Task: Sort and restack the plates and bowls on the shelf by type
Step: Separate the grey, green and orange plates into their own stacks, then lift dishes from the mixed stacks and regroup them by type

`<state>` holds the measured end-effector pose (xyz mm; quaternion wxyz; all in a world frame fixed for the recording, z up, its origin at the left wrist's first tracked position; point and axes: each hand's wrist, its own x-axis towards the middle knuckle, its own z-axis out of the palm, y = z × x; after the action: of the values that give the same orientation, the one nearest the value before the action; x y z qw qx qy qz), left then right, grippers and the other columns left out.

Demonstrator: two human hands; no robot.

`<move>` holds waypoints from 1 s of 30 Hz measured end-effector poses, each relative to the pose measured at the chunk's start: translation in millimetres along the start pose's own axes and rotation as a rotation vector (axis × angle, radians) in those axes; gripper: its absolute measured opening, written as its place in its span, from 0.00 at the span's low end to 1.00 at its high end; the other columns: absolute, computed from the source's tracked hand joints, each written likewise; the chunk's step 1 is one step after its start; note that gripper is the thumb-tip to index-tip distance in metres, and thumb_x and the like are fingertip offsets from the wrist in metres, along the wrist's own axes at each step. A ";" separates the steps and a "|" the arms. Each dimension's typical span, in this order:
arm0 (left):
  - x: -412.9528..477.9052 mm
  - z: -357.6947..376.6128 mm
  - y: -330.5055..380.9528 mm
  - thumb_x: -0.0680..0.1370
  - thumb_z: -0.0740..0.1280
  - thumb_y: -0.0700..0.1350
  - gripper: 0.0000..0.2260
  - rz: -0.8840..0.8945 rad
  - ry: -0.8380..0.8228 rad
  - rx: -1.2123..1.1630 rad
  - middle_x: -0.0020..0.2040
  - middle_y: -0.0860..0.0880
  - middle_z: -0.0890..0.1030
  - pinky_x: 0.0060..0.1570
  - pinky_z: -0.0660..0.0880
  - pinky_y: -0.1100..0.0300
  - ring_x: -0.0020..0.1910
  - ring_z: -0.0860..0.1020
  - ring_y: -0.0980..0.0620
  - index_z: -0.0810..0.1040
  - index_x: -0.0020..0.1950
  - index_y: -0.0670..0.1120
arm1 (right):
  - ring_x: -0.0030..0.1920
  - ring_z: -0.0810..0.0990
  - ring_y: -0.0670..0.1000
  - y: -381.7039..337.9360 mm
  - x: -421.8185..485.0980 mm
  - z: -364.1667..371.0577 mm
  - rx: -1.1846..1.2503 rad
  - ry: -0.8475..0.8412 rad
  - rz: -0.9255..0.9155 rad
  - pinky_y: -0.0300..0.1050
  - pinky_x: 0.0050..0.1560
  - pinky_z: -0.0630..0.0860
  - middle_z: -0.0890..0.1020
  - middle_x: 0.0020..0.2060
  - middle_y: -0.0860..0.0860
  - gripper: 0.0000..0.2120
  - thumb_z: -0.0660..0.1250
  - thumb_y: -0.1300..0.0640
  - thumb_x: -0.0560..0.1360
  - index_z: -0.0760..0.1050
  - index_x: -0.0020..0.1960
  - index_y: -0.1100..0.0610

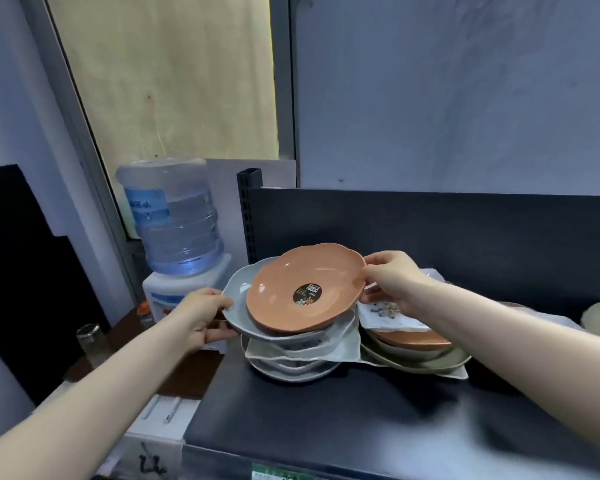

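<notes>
Right hand pinches the orange plate tilted atop the left stack, left hand grips the grey plate. Probably needs lifting over next.

Tilted orange plate atop grey plate — left stack on the shelf.

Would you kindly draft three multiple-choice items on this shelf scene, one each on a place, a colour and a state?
1. Where is the orange scalloped plate?
A) on the grey scalloped plate at the left stack
B) on the floor
C) under the right stack

2. What colour is the round sticker on it?
A) white
B) black
C) red

3. What is the right hand doing?
A) hanging idle
B) pressing the wall
C) pinching the orange plate's rim

Answers: A, it lies in the grey plate, which the left hand grips; B, the label is black; C, thumb and fingers close on the rim.
</notes>
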<state>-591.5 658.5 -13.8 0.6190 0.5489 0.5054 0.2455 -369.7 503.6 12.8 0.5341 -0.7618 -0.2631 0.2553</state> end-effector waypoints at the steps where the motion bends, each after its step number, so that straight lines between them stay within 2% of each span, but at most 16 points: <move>1: 3.1 1.1 -2.2 0.78 0.60 0.33 0.06 -0.004 -0.006 0.002 0.37 0.41 0.76 0.18 0.76 0.57 0.33 0.76 0.46 0.72 0.44 0.42 | 0.24 0.78 0.52 2.0 1.5 2.4 -0.025 0.002 -0.003 0.44 0.32 0.79 0.81 0.36 0.58 0.15 0.61 0.70 0.72 0.79 0.55 0.62; 6: 9.5 7.2 -8.6 0.79 0.61 0.35 0.04 0.017 -0.066 0.046 0.38 0.43 0.77 0.21 0.78 0.57 0.34 0.76 0.48 0.74 0.51 0.41 | 0.26 0.80 0.53 9.9 4.1 8.0 -0.129 0.006 -0.006 0.47 0.37 0.83 0.82 0.35 0.56 0.12 0.64 0.68 0.72 0.79 0.53 0.62; 10: 11.0 5.1 -8.5 0.78 0.63 0.40 0.07 0.032 -0.108 0.150 0.37 0.44 0.78 0.28 0.81 0.57 0.31 0.74 0.49 0.79 0.51 0.41 | 0.28 0.82 0.53 10.5 -1.4 5.2 -0.193 -0.003 -0.017 0.47 0.38 0.82 0.83 0.39 0.55 0.06 0.70 0.61 0.71 0.80 0.48 0.58; 13: 10.3 0.7 -8.3 0.78 0.65 0.45 0.09 0.038 -0.121 0.209 0.42 0.42 0.80 0.29 0.81 0.57 0.36 0.77 0.47 0.80 0.52 0.40 | 0.33 0.83 0.56 9.4 -4.1 -11.9 -0.164 0.038 -0.038 0.54 0.48 0.83 0.81 0.40 0.57 0.01 0.69 0.60 0.74 0.78 0.45 0.58; 15: 12.6 -2.3 -8.1 0.76 0.67 0.44 0.07 0.071 -0.082 0.210 0.44 0.42 0.80 0.30 0.80 0.58 0.39 0.78 0.47 0.80 0.48 0.41 | 0.34 0.84 0.56 12.3 -5.4 -31.2 -0.166 0.075 -0.032 0.53 0.47 0.83 0.82 0.41 0.57 0.03 0.67 0.62 0.74 0.78 0.48 0.58; 17: 15.7 -3.8 -6.0 0.75 0.65 0.41 0.03 0.176 0.021 0.223 0.44 0.39 0.78 0.35 0.77 0.57 0.38 0.75 0.48 0.78 0.44 0.42 | 0.32 0.83 0.56 17.6 -8.4 -54.6 -0.151 0.116 -0.014 0.49 0.40 0.84 0.81 0.42 0.58 0.09 0.67 0.66 0.74 0.77 0.54 0.62; 18: 17.9 -2.2 -3.7 0.74 0.64 0.41 0.05 0.256 0.091 0.264 0.45 0.36 0.76 0.39 0.76 0.55 0.37 0.74 0.48 0.78 0.47 0.42 | 0.30 0.82 0.55 20.3 -11.0 -67.5 -0.149 0.139 -0.008 0.46 0.35 0.83 0.81 0.42 0.59 0.11 0.66 0.67 0.74 0.77 0.55 0.62; 19: 17.9 1.7 -0.6 0.74 0.63 0.41 0.10 0.340 0.162 0.329 0.49 0.36 0.78 0.43 0.74 0.54 0.40 0.76 0.46 0.79 0.53 0.43 | 0.28 0.82 0.54 23.7 -14.5 -80.7 -0.155 0.164 -0.001 0.43 0.30 0.82 0.81 0.42 0.59 0.11 0.66 0.68 0.74 0.77 0.56 0.63; 20: 13.3 7.8 4.8 0.74 0.63 0.42 0.14 0.426 0.222 0.410 0.54 0.40 0.80 0.48 0.73 0.54 0.46 0.78 0.44 0.78 0.59 0.44 | 0.28 0.82 0.53 28.2 -18.5 -94.0 -0.157 0.186 0.008 0.42 0.29 0.81 0.81 0.42 0.60 0.12 0.66 0.69 0.73 0.76 0.55 0.62; 21: 6.4 17.4 10.8 0.75 0.63 0.41 0.16 0.518 0.258 0.475 0.56 0.44 0.80 0.51 0.71 0.55 0.53 0.78 0.44 0.76 0.63 0.45 | 0.28 0.82 0.54 33.3 -22.4 -107.3 -0.148 0.205 0.020 0.43 0.30 0.81 0.81 0.41 0.60 0.13 0.65 0.70 0.73 0.76 0.56 0.63; 23: -8.8 43.8 23.0 0.75 0.63 0.41 0.17 0.682 0.230 0.524 0.57 0.47 0.80 0.52 0.69 0.58 0.58 0.77 0.47 0.76 0.64 0.46 | 0.30 0.81 0.56 45.1 -29.8 -132.6 -0.105 0.240 0.047 0.44 0.31 0.82 0.81 0.39 0.61 0.15 0.65 0.72 0.71 0.75 0.56 0.63; 25: -24.5 76.1 32.8 0.75 0.63 0.40 0.16 0.794 0.163 0.546 0.57 0.48 0.81 0.53 0.70 0.59 0.56 0.77 0.50 0.76 0.63 0.47 | 0.31 0.81 0.56 57.4 -36.0 -155.3 -0.090 0.275 0.078 0.42 0.29 0.81 0.81 0.40 0.61 0.15 0.65 0.73 0.71 0.75 0.56 0.64; 28: -43.3 128.0 39.5 0.74 0.64 0.39 0.15 0.883 0.039 0.576 0.55 0.49 0.81 0.57 0.72 0.59 0.54 0.78 0.51 0.78 0.60 0.48 | 0.33 0.82 0.58 74.5 -43.3 -187.9 -0.116 0.334 0.102 0.44 0.31 0.82 0.80 0.41 0.60 0.13 0.66 0.72 0.72 0.76 0.55 0.64; 30: -55.1 161.4 41.3 0.74 0.63 0.40 0.14 0.922 -0.042 0.622 0.52 0.50 0.82 0.56 0.74 0.58 0.52 0.79 0.52 0.79 0.58 0.48 | 0.33 0.82 0.58 85.6 -46.3 -209.6 -0.147 0.379 0.107 0.45 0.33 0.82 0.80 0.41 0.60 0.12 0.66 0.72 0.72 0.77 0.53 0.64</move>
<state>-457.0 553.0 25.9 0.2664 0.8747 0.2492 0.3192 -252.2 305.1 -0.6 0.5027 -0.8459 -0.1353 0.1157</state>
